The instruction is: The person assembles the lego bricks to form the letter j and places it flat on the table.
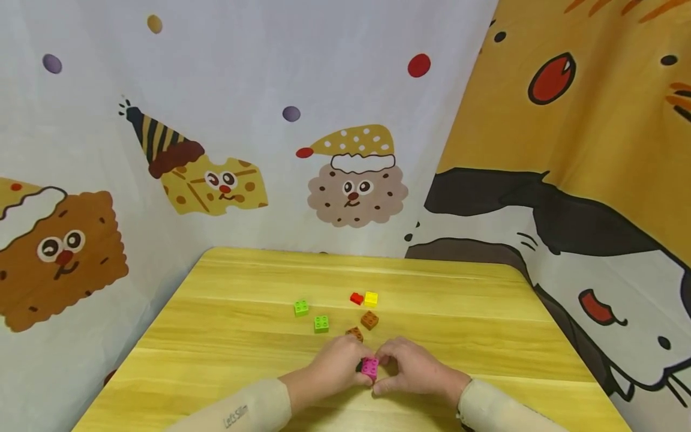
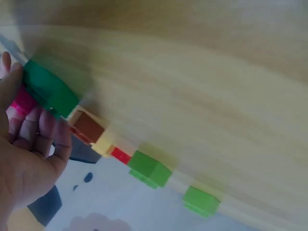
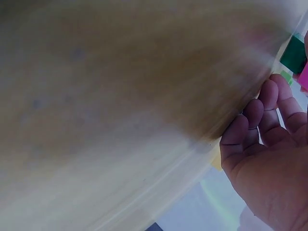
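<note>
L hand point(image 1: 335, 366) is curled w/ thumb opposite fingers, gripping a dark green brick point(image 2: 50, 89) low over the worktop point(image 1: 216, 336); R hand point(image 1: 415, 369) faces it, fingers bent, thumb apart from index, tips at the R end of a pink brick point(image 1: 370, 367); can't tell whether they pinch it; pink brick sits btwn the two hands, right up against the dark green one, studs up; can't tell if the pair are joined.

Just beyond L hand is a brown brick point(image 1: 354, 333), partly hidden by it; a 2nd brown brick point(image 1: 369, 320) lies a bit farther back, turned at an angle; behind that, a yellow brick point(image 1: 371, 299) w/ a small red brick point(image 1: 356, 298) just beside it on the L; two light green bricks, one nearer point(image 1: 321, 324) & one farther point(image 1: 301, 308), lie L of the browns, apart from each other; cartoon-print cloth point(image 1: 243, 72) hangs behind the worktop.
</note>
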Motion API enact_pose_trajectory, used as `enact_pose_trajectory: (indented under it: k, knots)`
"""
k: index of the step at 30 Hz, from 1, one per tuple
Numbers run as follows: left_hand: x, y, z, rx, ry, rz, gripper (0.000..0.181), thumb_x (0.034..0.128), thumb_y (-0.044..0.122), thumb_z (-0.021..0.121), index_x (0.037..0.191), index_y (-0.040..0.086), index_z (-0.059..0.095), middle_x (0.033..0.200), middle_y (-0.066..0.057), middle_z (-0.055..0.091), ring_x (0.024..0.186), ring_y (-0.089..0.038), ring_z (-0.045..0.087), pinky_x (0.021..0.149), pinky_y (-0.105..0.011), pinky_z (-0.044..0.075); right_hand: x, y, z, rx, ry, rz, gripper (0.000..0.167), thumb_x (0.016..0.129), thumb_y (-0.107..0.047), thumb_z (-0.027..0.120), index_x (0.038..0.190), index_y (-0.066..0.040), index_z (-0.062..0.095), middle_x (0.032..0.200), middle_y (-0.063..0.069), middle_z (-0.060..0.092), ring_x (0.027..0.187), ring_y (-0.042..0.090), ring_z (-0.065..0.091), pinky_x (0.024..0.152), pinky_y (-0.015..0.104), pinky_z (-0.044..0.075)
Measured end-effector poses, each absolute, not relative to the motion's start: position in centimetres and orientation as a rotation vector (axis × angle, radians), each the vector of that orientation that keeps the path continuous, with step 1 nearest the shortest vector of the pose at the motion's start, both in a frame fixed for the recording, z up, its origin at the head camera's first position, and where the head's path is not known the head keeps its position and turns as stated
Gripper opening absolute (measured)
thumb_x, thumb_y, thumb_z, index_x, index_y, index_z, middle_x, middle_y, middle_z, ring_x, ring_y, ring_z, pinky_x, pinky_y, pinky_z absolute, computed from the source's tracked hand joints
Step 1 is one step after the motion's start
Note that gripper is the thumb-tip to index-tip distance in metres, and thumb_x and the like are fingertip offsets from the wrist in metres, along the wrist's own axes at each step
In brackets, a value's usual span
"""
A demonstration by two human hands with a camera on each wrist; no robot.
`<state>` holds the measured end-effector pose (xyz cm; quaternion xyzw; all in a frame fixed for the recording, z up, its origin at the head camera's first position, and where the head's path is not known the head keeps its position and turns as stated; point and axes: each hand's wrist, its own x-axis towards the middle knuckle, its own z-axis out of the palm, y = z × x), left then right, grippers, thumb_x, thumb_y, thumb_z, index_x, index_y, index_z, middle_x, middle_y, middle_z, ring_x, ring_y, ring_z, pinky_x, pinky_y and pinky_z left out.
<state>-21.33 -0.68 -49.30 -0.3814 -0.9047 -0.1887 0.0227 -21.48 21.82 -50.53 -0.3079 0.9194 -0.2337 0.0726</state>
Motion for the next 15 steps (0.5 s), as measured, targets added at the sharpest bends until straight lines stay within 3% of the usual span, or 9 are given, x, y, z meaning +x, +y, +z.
enact_pose_trajectory:
  k: [4,8,15]
  knots:
    - [-21.2,-0.5,-49.1,-1.157,-2.810,-0.586,0.029,0.0739,0.039,0.085,0.100,0.029,0.077,0.092,0.019,0.074,0.083,0.001,0.062,0.079,-0.019,0.052,-21.5,21.6,-50.6,-0.920,2.651,-0.921,0.040,0.080,-0.059,0.074,0.108,-0.030,0.068,0.098,-0.014,0.068,0.091,0.004,0.061,0.081,0.024,0.053]
    - [-21.2,-0.6,-49.5,-1.156,-2.807,-0.701,0.027,0.0740,0.034,0.086,0.098,0.027,0.077,0.092,0.016,0.075,0.081,0.004,0.063,0.076,-0.013,0.051,-21.4,21.1,-50.7,-0.856,2.546,-1.096,0.031,0.088,-0.051,0.069,0.107,-0.027,0.070,0.096,-0.012,0.071,0.085,0.003,0.064,0.074,0.022,0.055]
    - [-21.3,-0.8,-49.8,-1.114,-2.793,-0.716,0.031,0.0722,0.033,0.088,0.099,0.025,0.076,0.090,0.014,0.075,0.079,0.003,0.063,0.073,-0.012,0.051,-21.3,20.6,-49.6,-0.512,2.324,-1.325,0.026,0.094,-0.037,0.068,0.105,-0.015,0.074,0.092,0.001,0.075,0.081,0.014,0.065,0.066,0.026,0.053]
